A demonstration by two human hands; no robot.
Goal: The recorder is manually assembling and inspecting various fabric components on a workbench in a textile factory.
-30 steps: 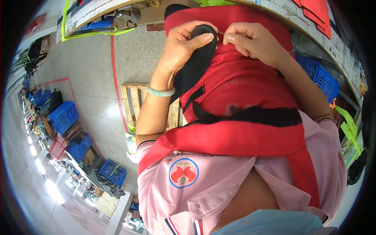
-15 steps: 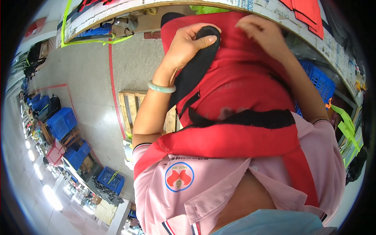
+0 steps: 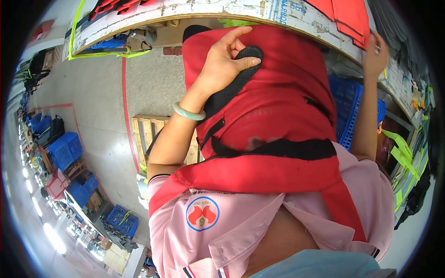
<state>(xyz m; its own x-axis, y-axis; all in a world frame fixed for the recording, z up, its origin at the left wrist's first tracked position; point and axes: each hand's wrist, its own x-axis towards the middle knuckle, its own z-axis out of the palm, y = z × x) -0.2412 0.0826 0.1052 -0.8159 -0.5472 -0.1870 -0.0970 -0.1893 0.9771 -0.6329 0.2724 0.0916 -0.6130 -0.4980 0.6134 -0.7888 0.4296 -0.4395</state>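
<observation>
My left hand (image 3: 221, 69) pinches the rounded tip of a black mesh strap (image 3: 234, 85) under its thumb, index finger stretched out above. The strap hangs down over the left side of my red apron (image 3: 278, 92), and its lower part is lost behind my wrist. My right hand (image 3: 376, 58) is at the table's right front edge, beside a stack of flat red fabric pieces (image 3: 345, 21). Its fingers are loosely apart, with nothing visible in them; whether they touch the stack is hard to tell.
A worn white worktable (image 3: 259, 10) runs across the front, with red-and-black pieces (image 3: 123, 5) at its left. Under its right side stands a blue crate (image 3: 345, 109). A wooden pallet (image 3: 143, 129) lies on the floor at left, and more blue crates (image 3: 66, 150) stand farther off.
My right hand has moved from above the apron out to the right, to the red stack at the table edge. My left hand keeps the strap, slightly lower, its index finger now lifted.
</observation>
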